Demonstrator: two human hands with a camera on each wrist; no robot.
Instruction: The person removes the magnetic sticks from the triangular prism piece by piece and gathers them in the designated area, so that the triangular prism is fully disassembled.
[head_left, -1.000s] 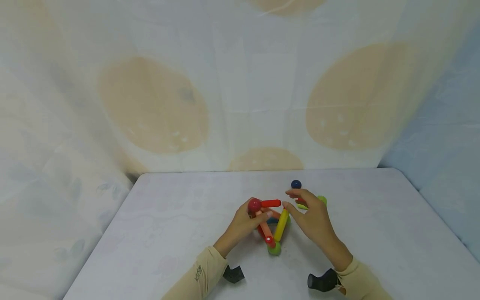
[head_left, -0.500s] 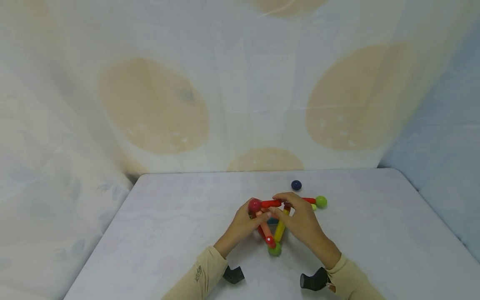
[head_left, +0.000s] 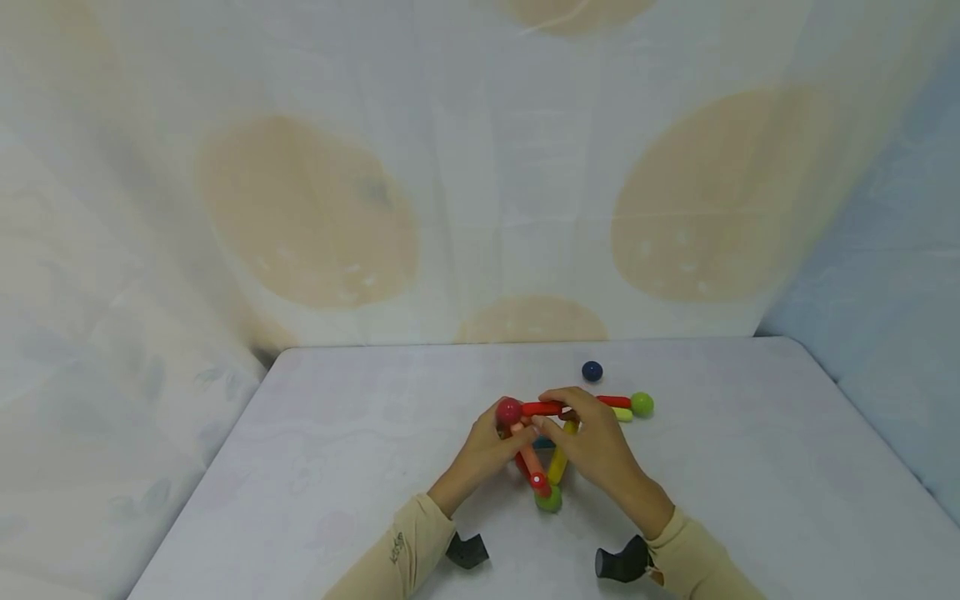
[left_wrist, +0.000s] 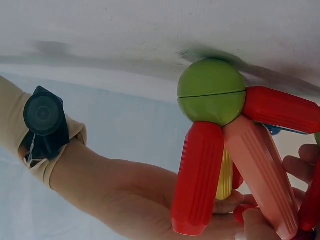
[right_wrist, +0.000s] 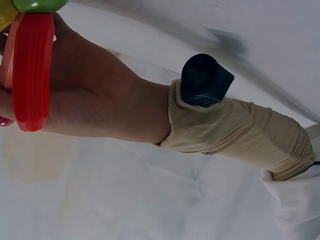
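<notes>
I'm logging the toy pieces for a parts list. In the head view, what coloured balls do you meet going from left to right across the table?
Dark red ball by the left hand → green ball at the near corner of the build → dark blue ball, lying apart → green ball at the end of a red stick.

Dark blue ball (head_left: 592,371) alone on white table (head_left: 300,467); spotted curtain (head_left: 300,208) behind.

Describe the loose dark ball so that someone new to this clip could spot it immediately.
On the pale table, look just beyond the right hand and the rod-and-ball frame. The dark blue ball lies alone there, the only ball joined to no rod.
</notes>
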